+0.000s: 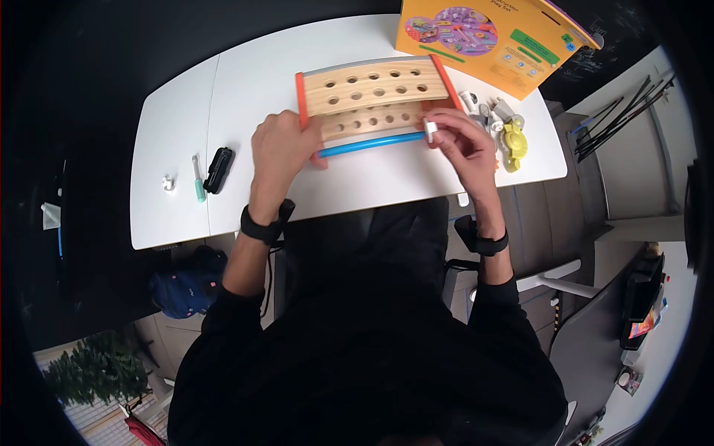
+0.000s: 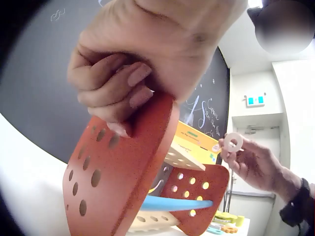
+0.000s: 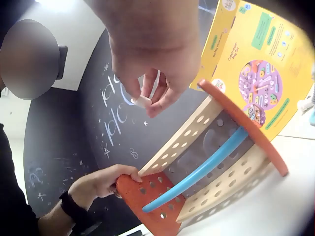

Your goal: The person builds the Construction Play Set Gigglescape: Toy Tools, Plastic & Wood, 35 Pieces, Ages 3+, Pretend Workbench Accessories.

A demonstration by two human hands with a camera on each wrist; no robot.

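Observation:
A wooden toy frame (image 1: 379,88) with two perforated planks stands on the table between my hands. Its end panels (image 2: 123,167) are orange-red with holes, and a blue rod (image 3: 197,172) spans from one to the other. My left hand (image 1: 286,149) grips the top edge of the left end panel, fingers curled over it in the left wrist view. A small white ring (image 2: 233,142) is pinched between the thumb and fingers of my right hand (image 1: 465,141). That hand is held up near the rod's right end in the head view, apart from the frame in the right wrist view.
A yellow play set box (image 1: 491,44) stands at the back right. Before it lie a yellow-green toy piece (image 1: 514,146) and several small white and grey parts. On the left are a black case (image 1: 219,170), a green-handled screwdriver (image 1: 198,182) and a white piece (image 1: 168,183).

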